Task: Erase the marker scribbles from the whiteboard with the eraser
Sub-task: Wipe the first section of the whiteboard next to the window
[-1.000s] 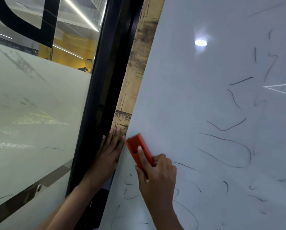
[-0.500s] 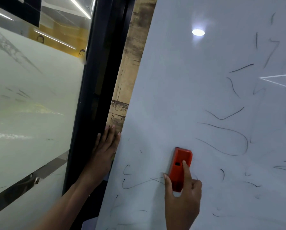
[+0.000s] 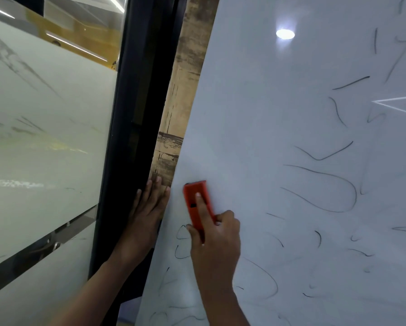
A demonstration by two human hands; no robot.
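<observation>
Gripping the eraser [image 3: 198, 203], the right hand [image 3: 215, 245] presses it flat against the whiteboard [image 3: 279, 118] near the board's left edge. The index finger lies straight along the eraser's red back, the thumb sits on its left side and the other fingers curl against its right side. The eraser's long axis runs nearly upright, tilted slightly so that its upper end leans left; that free end points up the board, while the lower end is hidden under the hand.

Scribbles [image 3: 324, 187] remain across the right and lower parts of the board as thin dark loops and strokes. Two small loops lie just left of the right thumb, below the eraser. The board area above the eraser shows no marks.

The left hand [image 3: 148, 208] is released, fingers straight and close together, resting flat against the wooden strip [image 3: 185, 95] and the board's left edge. It holds nothing. To its left stand a black frame [image 3: 131, 137] and a frosted glass panel [image 3: 44, 137].
</observation>
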